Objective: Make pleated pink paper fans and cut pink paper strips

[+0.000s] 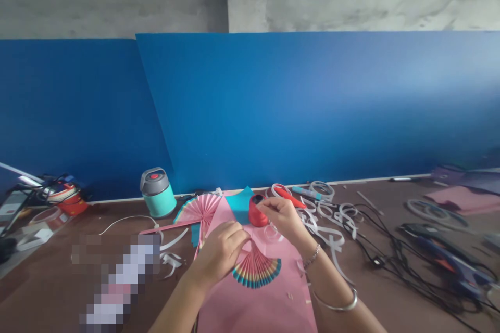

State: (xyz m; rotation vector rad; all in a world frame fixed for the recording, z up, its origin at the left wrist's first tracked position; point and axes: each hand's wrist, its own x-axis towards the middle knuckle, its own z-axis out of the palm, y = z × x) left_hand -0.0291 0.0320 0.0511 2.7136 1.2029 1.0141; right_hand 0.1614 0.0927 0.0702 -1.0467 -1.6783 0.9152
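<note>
A pleated paper fan [258, 269], pink with yellow and blue bands along its curved edge, hangs spread with its narrow end up. My left hand [222, 250] is closed at that narrow end, pinching it. Just beyond stands a red spool of thread [255, 216]. My right hand [285, 216], thumb and fingertips pressed together, is in front of the spool's right side; whatever lies in that pinch is too fine to see. Beneath both hands lies a sheet of pink paper [258, 312].
Another pink pleated fan [205, 209] lies behind my left hand, near a turquoise flask [159, 199]. White paper strips [332, 239] and red-handled scissors [291, 196] are to the right. Black cables [394, 255] and a glue gun [449, 263] lie farther right. A blue panel [312, 114] closes the back.
</note>
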